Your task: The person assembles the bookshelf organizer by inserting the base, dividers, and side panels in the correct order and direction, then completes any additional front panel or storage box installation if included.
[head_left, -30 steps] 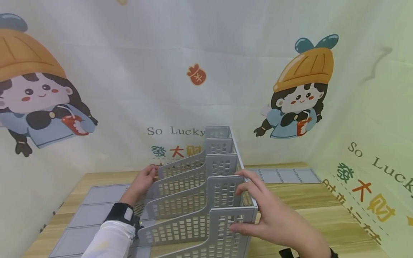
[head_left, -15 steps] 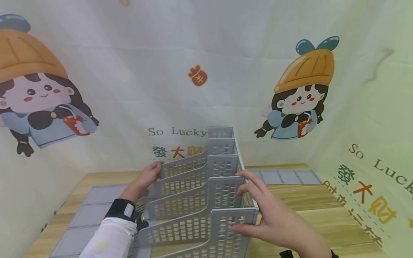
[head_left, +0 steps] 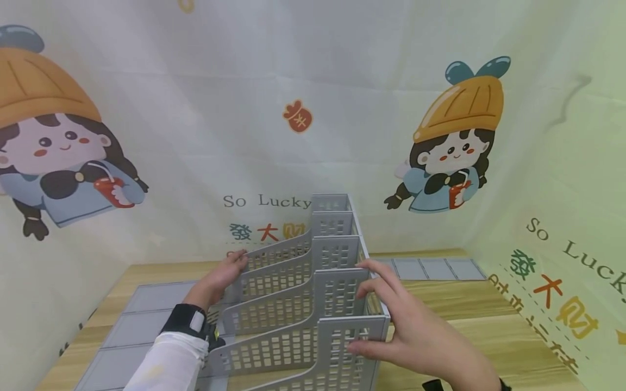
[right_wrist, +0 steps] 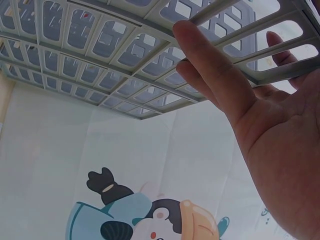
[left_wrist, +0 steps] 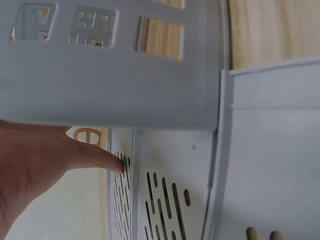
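A grey plastic file rack (head_left: 288, 304) with several perforated, stepped dividers stands on the wooden table (head_left: 489, 320) in the head view. My left hand (head_left: 220, 277) lies at the rack's left side, its fingers against the low end of a far divider. In the left wrist view a straight finger of that hand (left_wrist: 45, 165) touches a slotted grey panel under the rack's wall (left_wrist: 110, 85). My right hand (head_left: 406, 331) holds the rack's right side, fingers on one divider's tall end and thumb on the nearer one. In the right wrist view this hand (right_wrist: 250, 100) lies against the rack's grid (right_wrist: 100, 55).
Flat grey panels lie on the table at the left (head_left: 142, 304) and at the back right (head_left: 430, 267). A cartoon-printed cloth backdrop (head_left: 313, 108) closes off the back and both sides. Bare wood shows to the right of the rack.
My left hand has slid a little to the right, up against the divider's end. The right hand and the rack have hardly moved.
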{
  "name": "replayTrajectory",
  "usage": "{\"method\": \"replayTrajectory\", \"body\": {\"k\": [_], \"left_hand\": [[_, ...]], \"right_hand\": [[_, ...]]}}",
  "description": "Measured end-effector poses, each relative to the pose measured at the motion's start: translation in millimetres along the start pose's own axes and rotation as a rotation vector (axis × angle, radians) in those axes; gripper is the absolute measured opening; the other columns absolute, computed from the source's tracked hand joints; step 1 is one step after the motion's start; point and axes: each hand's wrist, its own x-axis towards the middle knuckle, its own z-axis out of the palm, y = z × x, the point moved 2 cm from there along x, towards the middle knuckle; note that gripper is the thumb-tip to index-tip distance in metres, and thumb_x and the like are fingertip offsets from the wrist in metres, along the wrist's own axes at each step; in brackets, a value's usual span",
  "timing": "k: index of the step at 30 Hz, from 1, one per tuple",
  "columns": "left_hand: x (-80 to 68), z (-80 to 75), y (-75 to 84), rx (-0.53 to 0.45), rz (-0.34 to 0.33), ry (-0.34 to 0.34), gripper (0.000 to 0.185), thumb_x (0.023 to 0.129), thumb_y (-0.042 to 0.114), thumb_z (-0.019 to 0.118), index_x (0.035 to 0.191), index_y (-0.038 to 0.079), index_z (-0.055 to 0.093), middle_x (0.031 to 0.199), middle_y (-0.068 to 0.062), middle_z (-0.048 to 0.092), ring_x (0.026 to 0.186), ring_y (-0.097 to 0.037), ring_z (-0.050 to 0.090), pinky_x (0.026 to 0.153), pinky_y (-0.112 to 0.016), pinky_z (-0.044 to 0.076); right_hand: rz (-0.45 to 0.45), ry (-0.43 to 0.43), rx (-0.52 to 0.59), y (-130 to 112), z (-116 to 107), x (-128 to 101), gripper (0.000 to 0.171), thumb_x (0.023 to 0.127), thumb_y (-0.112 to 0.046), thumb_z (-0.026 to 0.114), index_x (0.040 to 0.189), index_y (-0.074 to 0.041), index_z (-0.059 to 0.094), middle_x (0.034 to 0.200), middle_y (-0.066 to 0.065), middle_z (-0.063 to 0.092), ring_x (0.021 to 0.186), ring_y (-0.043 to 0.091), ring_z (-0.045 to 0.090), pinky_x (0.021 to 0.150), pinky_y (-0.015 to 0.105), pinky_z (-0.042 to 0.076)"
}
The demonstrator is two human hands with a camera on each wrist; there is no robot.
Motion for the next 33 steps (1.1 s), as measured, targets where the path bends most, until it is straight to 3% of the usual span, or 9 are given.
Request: {"method": "replayTrajectory", "body": {"k": [7, 10, 14, 18, 21, 23, 26, 29, 33], "left_hand": [[-1.3, 2.4, -6.0, -0.004, 0.041, -0.043, 0.072, 0.116, 0.043, 0.027, 0.171, 0.007, -0.001, 0.177, -0.029, -0.003, 0.163, -0.056, 0.0, 0.125, -0.078, 0.01], [-5.5, 0.2, -11.6, -0.017, 0.058, -0.047, 0.08, 0.114, 0.055, 0.029, 0.168, 0.002, 0.003, 0.175, -0.032, 0.005, 0.162, -0.056, 0.006, 0.128, -0.074, 0.012], [-13.8, -6.7, -24.6, 0.049, 0.074, -0.032, 0.08, 0.11, 0.064, 0.04, 0.157, 0.002, 0.021, 0.168, -0.034, 0.025, 0.16, -0.055, 0.021, 0.129, -0.07, 0.024], [-16.7, -12.8, -36.4, 0.139, 0.114, -0.051, 0.057, 0.108, 0.048, 0.06, 0.143, 0.003, 0.05, 0.152, -0.025, 0.056, 0.147, -0.047, 0.048, 0.122, -0.068, 0.038], [-16.6, -14.2, -37.8, 0.261, 0.141, -0.048, 0.032, 0.103, 0.03, 0.07, 0.122, 0.004, 0.073, 0.117, -0.011, 0.076, 0.115, -0.03, 0.068, 0.107, -0.056, 0.053], [-16.6, -13.2, -35.2, 0.357, 0.147, -0.031, 0.02, 0.101, 0.023, 0.072, 0.11, 0.006, 0.079, 0.099, -0.003, 0.078, 0.096, -0.019, 0.067, 0.095, -0.046, 0.056], [-14.7, -12.8, -31.9, 0.471, 0.155, -0.008, 0.02, 0.101, 0.022, 0.072, 0.104, 0.004, 0.08, 0.089, -0.002, 0.075, 0.082, -0.017, 0.061, 0.078, -0.037, 0.053], [-14.0, -13.0, -31.4, 0.502, 0.165, -0.018, 0.019, 0.101, 0.022, 0.072, 0.105, 0.005, 0.08, 0.089, -0.001, 0.077, 0.082, -0.016, 0.064, 0.081, -0.038, 0.056], [-14.4, -14.8, -32.9, 0.459, 0.177, -0.047, 0.017, 0.101, 0.02, 0.071, 0.106, 0.008, 0.081, 0.093, -0.002, 0.079, 0.088, -0.015, 0.069, 0.094, -0.047, 0.059]], "right_hand": [[-0.001, -0.001, 0.007, -1.1, 0.3, 0.3, 0.052, 0.084, -0.049, 0.09, 0.115, -0.027, 0.054, 0.161, -0.014, 0.034, 0.129, 0.019, 0.055, 0.093, 0.031, 0.059], [0.008, -0.011, 0.023, -1.1, 0.3, 0.6, 0.052, 0.084, -0.052, 0.088, 0.115, -0.027, 0.054, 0.161, -0.012, 0.034, 0.128, 0.019, 0.056, 0.092, 0.03, 0.059], [0.009, -0.011, 0.021, -1.5, 0.3, 1.1, 0.053, 0.084, -0.053, 0.088, 0.115, -0.026, 0.054, 0.162, -0.01, 0.034, 0.126, 0.02, 0.057, 0.09, 0.03, 0.059], [0.003, -0.006, 0.017, -0.9, 0.6, 1.9, 0.053, 0.084, -0.049, 0.09, 0.115, -0.026, 0.054, 0.163, -0.008, 0.035, 0.127, 0.02, 0.057, 0.09, 0.03, 0.059], [0.006, -0.009, 0.025, -0.1, 0.9, 2.1, 0.053, 0.084, -0.052, 0.089, 0.115, -0.026, 0.054, 0.164, -0.006, 0.035, 0.128, 0.02, 0.057, 0.091, 0.03, 0.059], [0.011, -0.012, 0.027, 0.1, 1.0, 1.5, 0.053, 0.085, -0.052, 0.088, 0.115, -0.026, 0.054, 0.164, -0.006, 0.035, 0.125, 0.02, 0.059, 0.089, 0.029, 0.059], [0.028, -0.026, 0.043, 0.3, 1.3, 0.5, 0.053, 0.085, -0.054, 0.087, 0.115, -0.026, 0.054, 0.164, -0.007, 0.034, 0.119, 0.018, 0.063, 0.086, 0.027, 0.058], [0.038, -0.035, 0.053, 0.1, 1.5, -0.2, 0.052, 0.086, -0.051, 0.088, 0.115, -0.026, 0.054, 0.164, -0.007, 0.033, 0.115, 0.018, 0.064, 0.084, 0.026, 0.058], [0.028, -0.021, 0.026, -0.5, 0.7, 0.0, 0.053, 0.084, -0.052, 0.088, 0.116, -0.027, 0.054, 0.165, -0.006, 0.034, 0.125, 0.021, 0.06, 0.086, 0.028, 0.057]]}}
